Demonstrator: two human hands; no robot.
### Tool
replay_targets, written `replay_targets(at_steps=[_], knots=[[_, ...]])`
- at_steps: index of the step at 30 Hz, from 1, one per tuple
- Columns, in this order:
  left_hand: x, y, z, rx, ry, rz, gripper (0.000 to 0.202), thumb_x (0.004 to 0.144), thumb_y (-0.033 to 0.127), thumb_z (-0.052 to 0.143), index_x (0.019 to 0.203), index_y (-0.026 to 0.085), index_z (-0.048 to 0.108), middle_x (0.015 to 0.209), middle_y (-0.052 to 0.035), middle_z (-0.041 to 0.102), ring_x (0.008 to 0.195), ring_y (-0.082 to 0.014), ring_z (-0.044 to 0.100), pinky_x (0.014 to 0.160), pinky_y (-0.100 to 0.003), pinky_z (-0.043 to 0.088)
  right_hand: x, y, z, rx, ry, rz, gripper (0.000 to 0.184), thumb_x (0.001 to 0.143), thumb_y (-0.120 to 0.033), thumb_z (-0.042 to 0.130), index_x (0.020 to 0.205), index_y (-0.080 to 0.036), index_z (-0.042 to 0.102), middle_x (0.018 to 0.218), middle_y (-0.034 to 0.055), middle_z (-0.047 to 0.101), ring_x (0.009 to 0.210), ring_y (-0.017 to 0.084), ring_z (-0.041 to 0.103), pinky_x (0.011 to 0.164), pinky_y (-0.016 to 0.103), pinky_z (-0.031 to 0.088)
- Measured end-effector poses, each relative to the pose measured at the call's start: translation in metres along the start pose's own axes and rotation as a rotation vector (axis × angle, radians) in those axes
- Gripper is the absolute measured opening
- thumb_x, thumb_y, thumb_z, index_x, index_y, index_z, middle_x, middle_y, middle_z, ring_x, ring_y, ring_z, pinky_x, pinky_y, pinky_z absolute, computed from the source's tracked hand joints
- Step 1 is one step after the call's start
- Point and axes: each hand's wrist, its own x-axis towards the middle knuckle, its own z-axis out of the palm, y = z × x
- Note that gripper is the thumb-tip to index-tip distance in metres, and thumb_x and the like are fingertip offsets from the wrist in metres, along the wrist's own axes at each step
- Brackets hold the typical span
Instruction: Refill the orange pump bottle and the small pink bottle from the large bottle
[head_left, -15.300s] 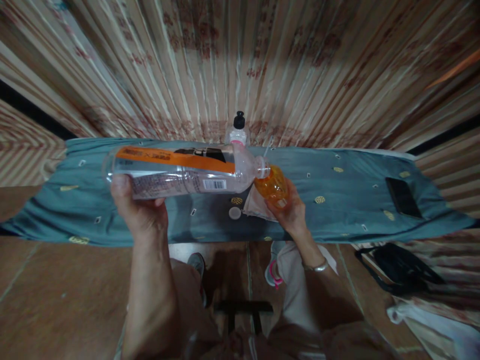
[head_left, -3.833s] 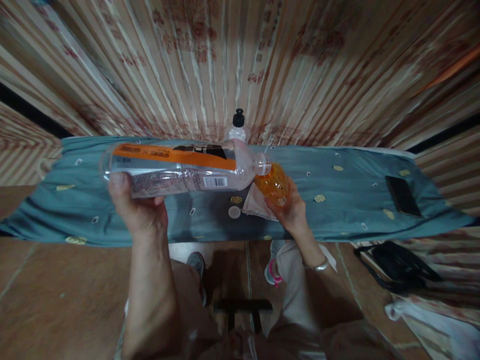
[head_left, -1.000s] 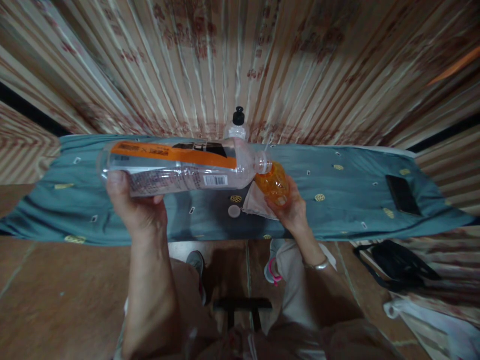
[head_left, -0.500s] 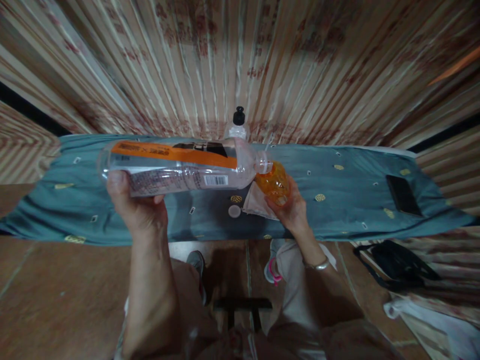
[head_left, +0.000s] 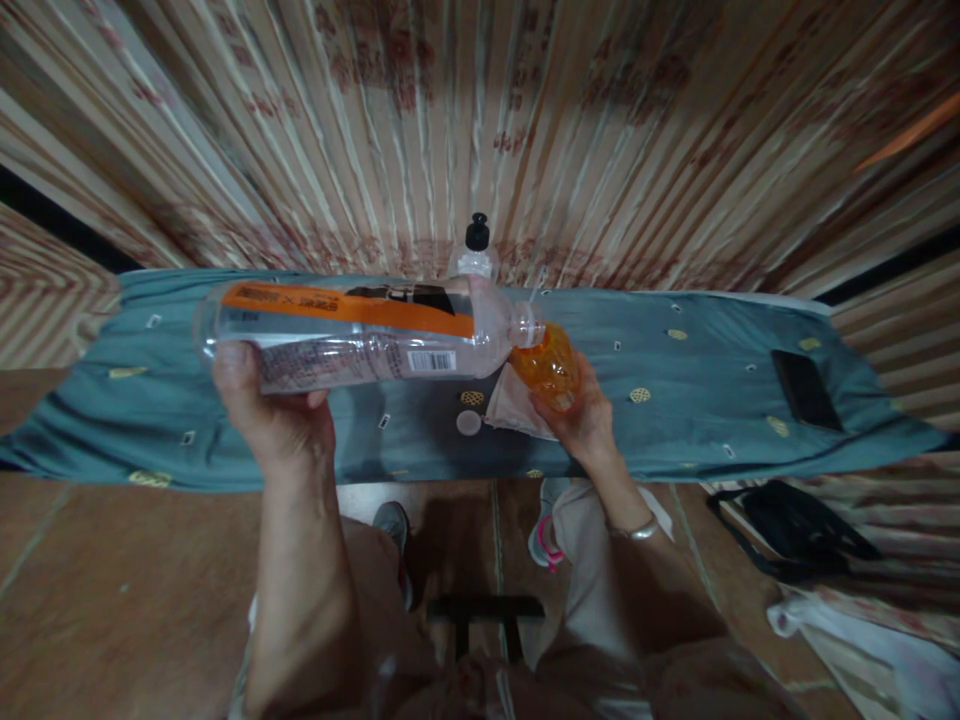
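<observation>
Striped, flower-printed curtains [head_left: 450, 120] hang behind a single table spread with a teal cloth [head_left: 690, 425], as a person brings two bottles together above it. The left hand [head_left: 285, 420] grips one large clear bottle [head_left: 352, 340] near its base, thumb on the near side and fingers curled beneath, its orange-striped body lying nearly level and reaching toward the right fingers. The right hand [head_left: 589, 415] is wrapped around one small orange bottle [head_left: 549, 368], tilted so its top meets the larger one's neck; how far one mouth enters the other cannot be made out. One white disc [head_left: 469, 423] and one pale cloth piece [head_left: 516, 400] lie between the two sets of fingers, the cloth just beside the right. Beyond them stands one black-topped bottle [head_left: 478, 240]. Well to the right of the right fingers rests one dark phone [head_left: 806, 390].
</observation>
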Motion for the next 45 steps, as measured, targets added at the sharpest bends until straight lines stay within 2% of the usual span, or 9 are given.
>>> replay_targets(at_steps=[11,15,19,27,32,36,40,43,45], knots=[[-0.004,0.004,0.006,0.0,-0.007,-0.01,0.058,0.063,0.066,0.08,0.1,0.021,0.078,0.084,-0.0025,0.056,0.061,-0.0097,0.037,0.036,-0.015,0.015,0.002,-0.006,-0.004,0.023,-0.025,0.043,0.085,0.079,-0.041,0.082,0.154,-0.017,0.049,0.145,0.0207,0.07,0.131,0.037,0.07,0.108,0.056,0.06],[-0.004,0.004,0.006,0.011,0.0,0.005,0.058,0.065,0.066,0.078,0.104,0.023,0.078,0.085,-0.003,0.057,0.063,-0.0109,0.037,0.038,-0.015,0.014,0.002,-0.006,-0.004,0.016,-0.018,0.056,0.083,0.078,-0.041,0.081,0.152,-0.016,0.051,0.143,0.0214,0.071,0.129,0.037,0.072,0.108,0.055,0.06],[-0.004,0.003,0.004,-0.013,0.022,-0.007,0.066,0.063,0.064,0.082,0.109,0.018,0.077,0.087,-0.0048,0.055,0.066,-0.0115,0.038,0.04,-0.016,0.012,0.002,-0.006,-0.003,0.023,-0.011,0.05,0.084,0.078,-0.042,0.082,0.152,-0.016,0.051,0.144,0.0212,0.071,0.129,0.036,0.071,0.109,0.055,0.06],[-0.005,0.003,0.004,-0.012,0.013,-0.021,0.052,0.061,0.064,0.084,0.089,0.021,0.077,0.085,-0.0031,0.056,0.064,-0.0108,0.039,0.036,-0.016,0.014,0.003,-0.008,-0.004,0.0,-0.019,0.041,0.083,0.079,-0.043,0.082,0.152,-0.018,0.052,0.143,0.0204,0.071,0.129,0.037,0.072,0.108,0.054,0.061],[-0.006,0.001,0.004,-0.011,0.036,-0.034,0.055,0.063,0.064,0.081,0.094,0.02,0.077,0.081,-0.0023,0.055,0.064,-0.0108,0.04,0.039,-0.017,0.008,0.003,-0.007,-0.002,0.0,-0.014,0.046,0.083,0.08,-0.046,0.082,0.151,-0.017,0.052,0.143,0.0214,0.071,0.128,0.038,0.072,0.108,0.055,0.061],[-0.006,0.0,0.005,-0.004,0.04,-0.066,0.053,0.062,0.064,0.081,0.091,0.02,0.076,0.083,-0.0023,0.058,0.065,-0.0111,0.04,0.039,-0.018,0.007,0.004,-0.007,-0.002,-0.009,0.002,0.048,0.085,0.08,-0.047,0.081,0.154,-0.016,0.051,0.146,0.0225,0.069,0.129,0.038,0.071,0.107,0.056,0.061],[-0.007,-0.002,0.005,-0.016,0.037,-0.09,0.06,0.062,0.068,0.082,0.096,0.02,0.076,0.085,-0.0025,0.061,0.064,-0.0105,0.038,0.04,-0.02,0.004,0.005,-0.012,-0.002,0.018,-0.003,0.052,0.081,0.079,-0.045,0.081,0.151,-0.018,0.054,0.141,0.0198,0.073,0.129,0.036,0.071,0.108,0.054,0.061],[-0.009,-0.003,0.001,-0.017,0.014,-0.111,0.052,0.064,0.068,0.082,0.091,0.024,0.074,0.085,-0.0024,0.063,0.061,-0.0103,0.039,0.04,-0.022,0.003,0.006,-0.014,-0.001,0.045,0.002,0.071,0.083,0.077,-0.046,0.083,0.15,-0.017,0.055,0.138,0.0188,0.075,0.125,0.035,0.074,0.106,0.052,0.062],[-0.01,-0.004,-0.003,0.001,-0.044,-0.162,0.042,0.067,0.062,0.083,0.087,0.026,0.073,0.094,-0.0031,0.068,0.065,-0.0121,0.048,0.041,-0.024,0.009,0.007,-0.014,0.0,0.057,0.012,0.086,0.086,0.076,-0.045,0.084,0.151,-0.016,0.053,0.137,0.0192,0.076,0.121,0.034,0.076,0.104,0.05,0.064]])
